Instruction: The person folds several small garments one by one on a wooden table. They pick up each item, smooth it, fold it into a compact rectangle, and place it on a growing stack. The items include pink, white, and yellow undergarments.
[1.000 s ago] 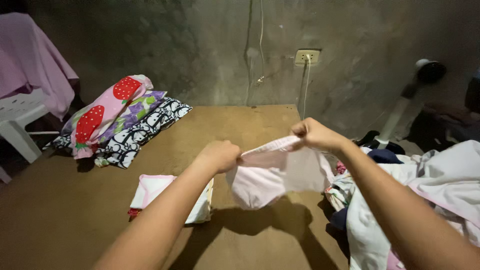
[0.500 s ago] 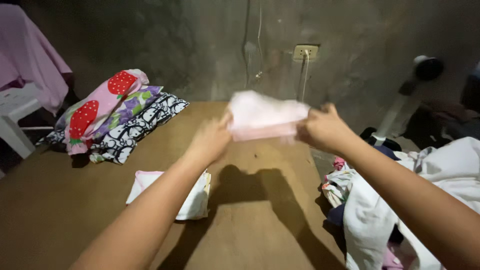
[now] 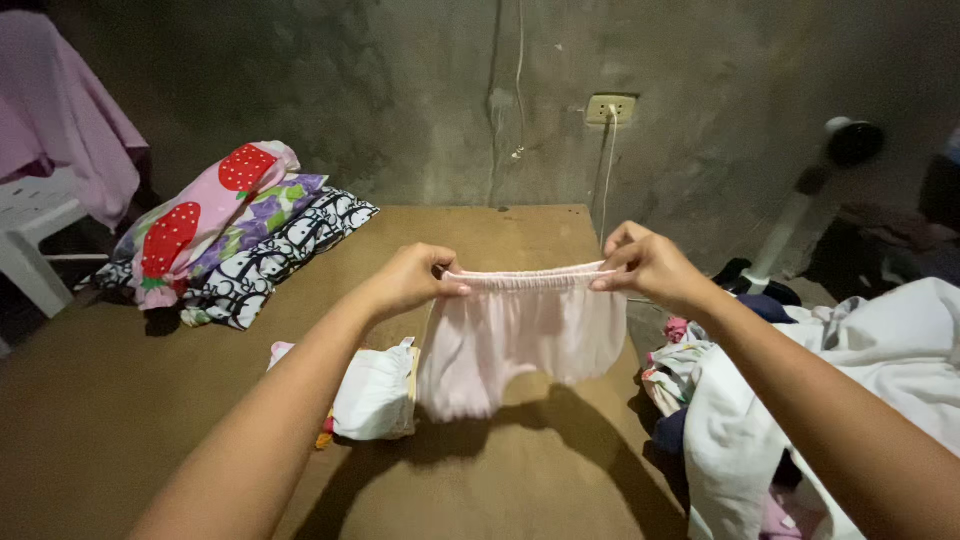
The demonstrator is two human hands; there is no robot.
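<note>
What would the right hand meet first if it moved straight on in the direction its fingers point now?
The right hand points left along the pink shorts, so it would probably meet the left hand at the waistband's other end.

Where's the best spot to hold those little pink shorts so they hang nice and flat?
Probably the gathered waistband at the top of the pink shorts, pinched at its two outer ends from above. That band is the firm, straight edge; the rest is loose cloth that droops below it. The left hand and right hand hold it that way now, one at each end, and it hangs spread over the brown table.
</note>
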